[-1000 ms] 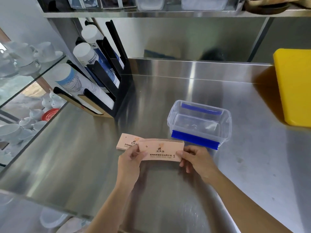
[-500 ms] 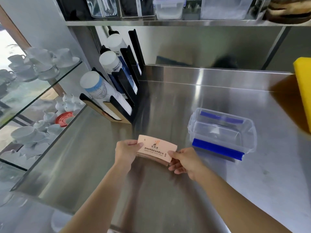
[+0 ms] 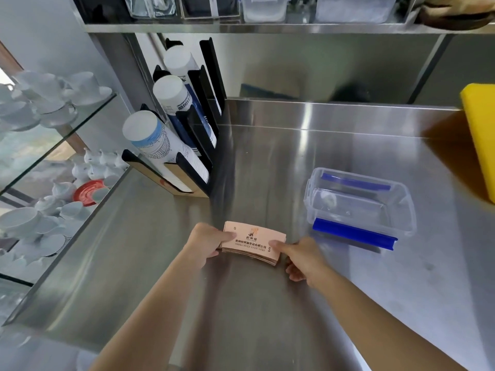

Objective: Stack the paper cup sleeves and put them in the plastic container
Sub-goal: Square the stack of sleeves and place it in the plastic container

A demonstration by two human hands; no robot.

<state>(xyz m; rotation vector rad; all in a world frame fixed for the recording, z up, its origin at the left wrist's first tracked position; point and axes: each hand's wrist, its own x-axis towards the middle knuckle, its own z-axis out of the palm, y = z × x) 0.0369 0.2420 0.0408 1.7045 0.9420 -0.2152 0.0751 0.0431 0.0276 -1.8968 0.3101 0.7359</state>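
A stack of flat, pale pink paper cup sleeves (image 3: 251, 241) with dark printed text is held just above the steel counter. My left hand (image 3: 205, 243) grips its left end, thumb on top. My right hand (image 3: 300, 257) pinches its right end, thumb on the top sleeve. The sleeves lie squared on one another, edges showing at the lower right. The clear plastic container (image 3: 360, 203) with blue clips stands open to the right of the stack, with nothing inside it.
A black rack of white paper cup stacks (image 3: 171, 135) stands at the back left of the steel counter (image 3: 267, 303). A yellow board (image 3: 480, 140) leans at the far right. Glass shelves with white cups (image 3: 45, 103) are on the left. A shelf of containers (image 3: 267, 12) hangs overhead.
The two separate groups of sleeves have been brought together into one squared stack between both hands. The view has shifted left, so the container now sits further right.
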